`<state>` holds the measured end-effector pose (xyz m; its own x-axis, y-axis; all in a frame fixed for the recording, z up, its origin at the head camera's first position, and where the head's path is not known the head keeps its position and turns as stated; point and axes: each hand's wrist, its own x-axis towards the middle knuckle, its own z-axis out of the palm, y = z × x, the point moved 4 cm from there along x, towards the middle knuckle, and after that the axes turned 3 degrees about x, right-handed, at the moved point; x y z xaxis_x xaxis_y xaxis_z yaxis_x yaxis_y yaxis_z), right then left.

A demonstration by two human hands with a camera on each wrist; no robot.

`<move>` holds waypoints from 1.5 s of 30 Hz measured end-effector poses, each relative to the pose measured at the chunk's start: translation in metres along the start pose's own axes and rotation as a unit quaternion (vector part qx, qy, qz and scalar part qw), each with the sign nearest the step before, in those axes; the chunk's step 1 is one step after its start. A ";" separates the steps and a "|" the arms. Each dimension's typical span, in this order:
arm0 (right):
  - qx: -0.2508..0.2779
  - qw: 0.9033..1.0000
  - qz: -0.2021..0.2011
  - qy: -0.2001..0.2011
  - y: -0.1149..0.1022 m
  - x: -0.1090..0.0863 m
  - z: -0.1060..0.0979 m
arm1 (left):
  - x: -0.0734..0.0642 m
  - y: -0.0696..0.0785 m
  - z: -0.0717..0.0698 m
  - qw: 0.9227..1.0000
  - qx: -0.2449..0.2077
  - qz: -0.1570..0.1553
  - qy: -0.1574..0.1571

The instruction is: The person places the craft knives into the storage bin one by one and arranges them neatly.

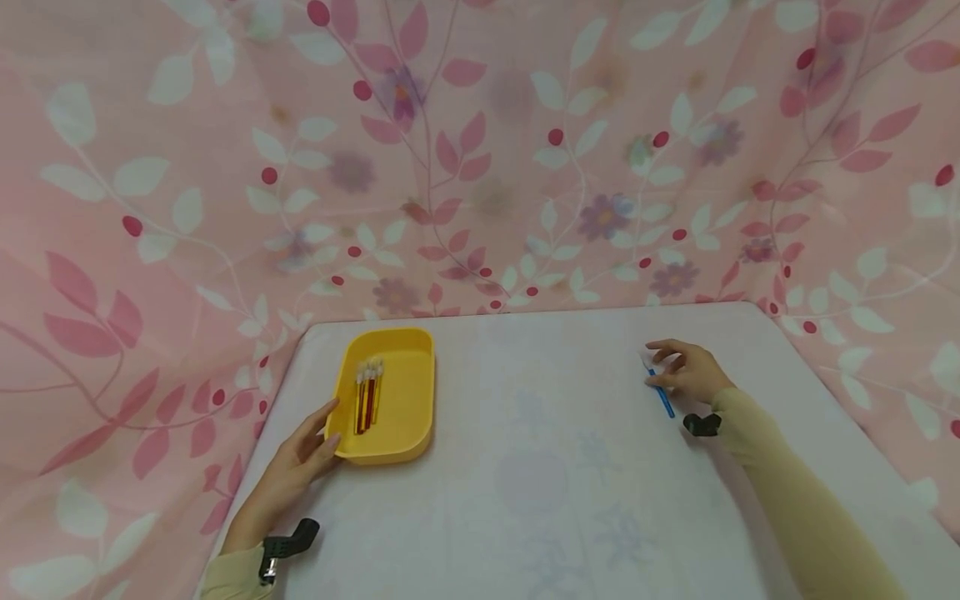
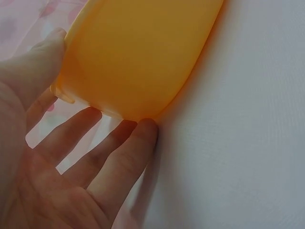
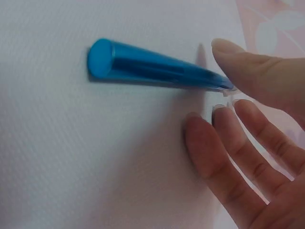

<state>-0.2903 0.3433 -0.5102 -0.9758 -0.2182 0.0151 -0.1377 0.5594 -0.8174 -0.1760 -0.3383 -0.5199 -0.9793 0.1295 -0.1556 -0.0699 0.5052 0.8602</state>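
Observation:
A slim blue pen (image 3: 147, 67) lies on the white table at the right, its barrel translucent and its far end pale. My right hand (image 1: 692, 372) hovers over the pen's far part, thumb on one side and parted fingers on the other. In the right wrist view the thumb overlaps the pen's tip, but no firm hold shows. At the left stands a yellow tray (image 1: 408, 417). My left hand (image 1: 300, 450) touches its left side near the front corner, thumb at the rim and fairly straight fingers (image 2: 126, 167) against the outer wall.
Several slim yellow and red pens (image 1: 367, 396) with pale ends lie side by side in the tray's left half. The white table (image 1: 517, 500) reaches back to a pink floral curtain (image 1: 480, 167), which also hangs at both sides.

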 end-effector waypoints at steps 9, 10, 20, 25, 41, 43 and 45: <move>-0.042 0.999 0.001 -0.012 0.009 0.009 0.000 | 0.000 0.000 0.000 1.000 0.005 0.007 -0.004; -0.046 0.999 -0.001 -0.014 0.009 0.009 0.000 | 0.000 0.000 0.000 1.000 0.005 0.006 -0.004; -0.061 0.998 -0.014 -0.032 0.003 0.011 0.001 | 0.003 -0.004 -0.002 1.000 0.004 0.001 0.001; -0.063 0.997 -0.017 -0.043 0.002 0.012 0.000 | 0.002 -0.003 -0.001 1.000 0.003 0.002 0.000; -0.041 0.997 -0.009 -0.063 -0.003 0.012 0.001 | 0.001 -0.003 0.000 1.000 0.000 0.007 -0.001; -0.040 0.997 -0.010 -0.069 -0.005 0.013 0.002 | 0.001 -0.003 0.000 1.000 -0.002 0.007 0.000; -0.039 0.996 -0.012 -0.074 -0.007 0.015 0.002 | 0.000 -0.003 0.000 1.000 -0.003 0.007 0.000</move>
<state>-0.3035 0.3344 -0.5057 -0.9373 -0.3440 -0.0558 -0.1788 0.6121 -0.7703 -0.1758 -0.3396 -0.5222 -0.9803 0.1364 -0.1430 -0.0569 0.4979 0.8654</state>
